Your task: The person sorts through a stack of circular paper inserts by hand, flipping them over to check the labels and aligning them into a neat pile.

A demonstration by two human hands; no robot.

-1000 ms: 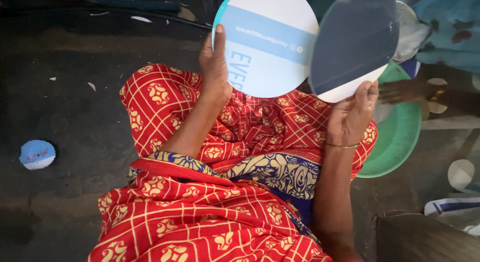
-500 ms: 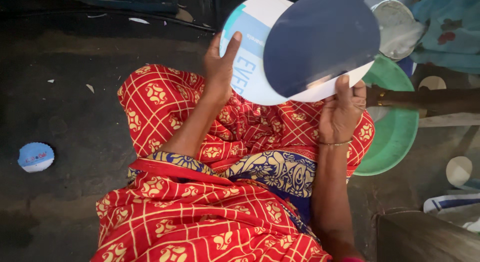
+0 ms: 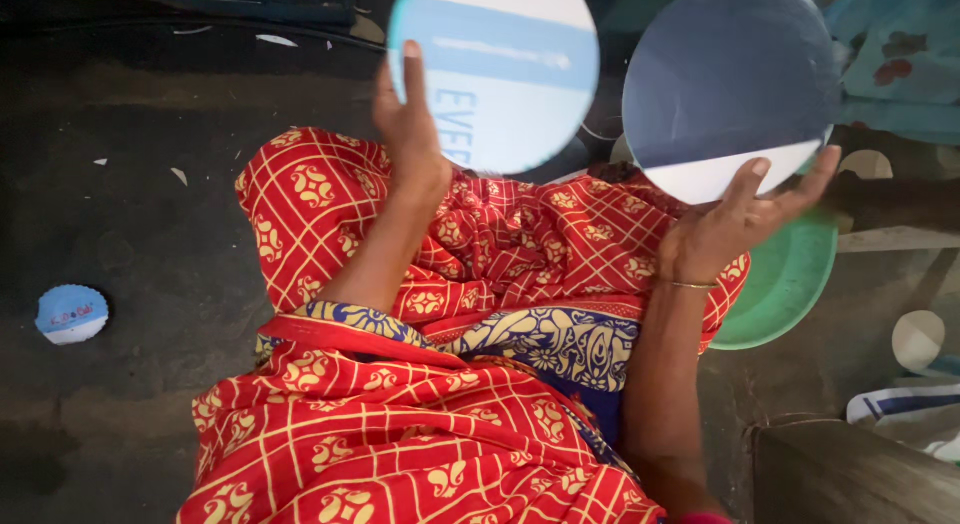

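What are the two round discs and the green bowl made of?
The left disc and the right disc look like thin printed card or paper: flat, matte, with cleanly cut edges and colour bands. The left hand and right hand each hold one by the rim. The green bowl looks like smooth moulded plastic with a slight sheen.

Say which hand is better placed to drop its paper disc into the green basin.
Right, probably. The right hand holds the dark blue disc almost directly above the green basin; the left hand with the light blue disc is farther away, across the lap.
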